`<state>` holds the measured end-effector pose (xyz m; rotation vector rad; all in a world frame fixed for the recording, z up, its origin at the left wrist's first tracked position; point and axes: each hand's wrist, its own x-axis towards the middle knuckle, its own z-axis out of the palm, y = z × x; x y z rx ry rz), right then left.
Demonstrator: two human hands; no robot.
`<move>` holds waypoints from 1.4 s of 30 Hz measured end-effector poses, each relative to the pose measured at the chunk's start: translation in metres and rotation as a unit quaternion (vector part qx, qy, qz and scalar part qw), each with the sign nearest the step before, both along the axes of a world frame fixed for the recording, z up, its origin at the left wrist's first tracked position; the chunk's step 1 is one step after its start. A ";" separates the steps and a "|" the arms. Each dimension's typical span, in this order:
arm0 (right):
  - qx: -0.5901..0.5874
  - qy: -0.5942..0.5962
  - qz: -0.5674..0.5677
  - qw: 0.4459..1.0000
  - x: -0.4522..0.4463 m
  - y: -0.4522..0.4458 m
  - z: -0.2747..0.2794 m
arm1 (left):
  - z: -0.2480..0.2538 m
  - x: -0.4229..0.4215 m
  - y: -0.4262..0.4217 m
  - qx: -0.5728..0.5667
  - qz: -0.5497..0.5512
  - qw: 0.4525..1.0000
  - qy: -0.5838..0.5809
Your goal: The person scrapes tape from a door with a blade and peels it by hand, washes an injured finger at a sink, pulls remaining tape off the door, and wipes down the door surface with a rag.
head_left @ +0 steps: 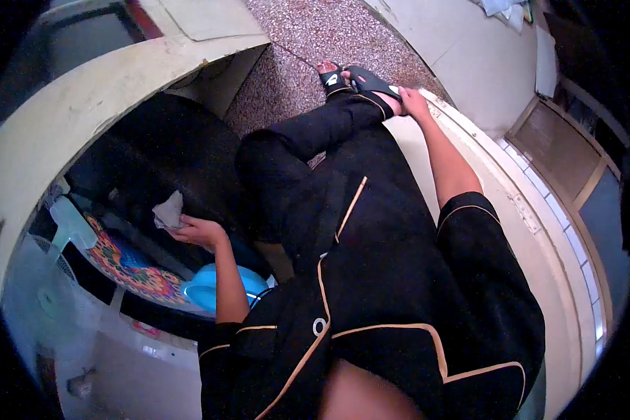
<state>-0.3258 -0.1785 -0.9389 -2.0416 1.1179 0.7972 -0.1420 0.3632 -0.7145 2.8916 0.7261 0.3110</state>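
My left hand (201,232) is out to the left, its fingers pinching a crumpled grey-white cloth (169,211). The cloth is raised in front of the dark side of a desk or cabinet. On the other side, my right hand (414,105) reaches down to one of my feet. Its fingers are closed at the heel end of a black slipper (371,79), beside the ankle. Another black slipper (332,80) is on my other foot. Black trousers (315,133) with light piping cover my bent legs.
A cream curved desk edge (84,91) runs along the left. Below it are a blue basin (220,287), a colourful patterned panel (136,262) and a fan (49,297). Speckled floor (315,35) lies ahead. A cream ledge with hinges (525,213) curves along my right.
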 end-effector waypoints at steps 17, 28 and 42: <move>0.111 -0.033 -0.010 0.993 -0.034 0.070 0.056 | 0.002 0.001 -0.003 0.045 -0.029 0.998 -0.034; 0.217 -0.143 0.085 0.962 0.141 0.105 0.147 | 0.000 -0.005 0.011 0.002 -0.009 0.998 -0.057; 0.451 -0.259 0.015 0.854 0.225 0.181 0.307 | 0.093 0.074 -0.178 -0.591 -0.430 0.652 0.202</move>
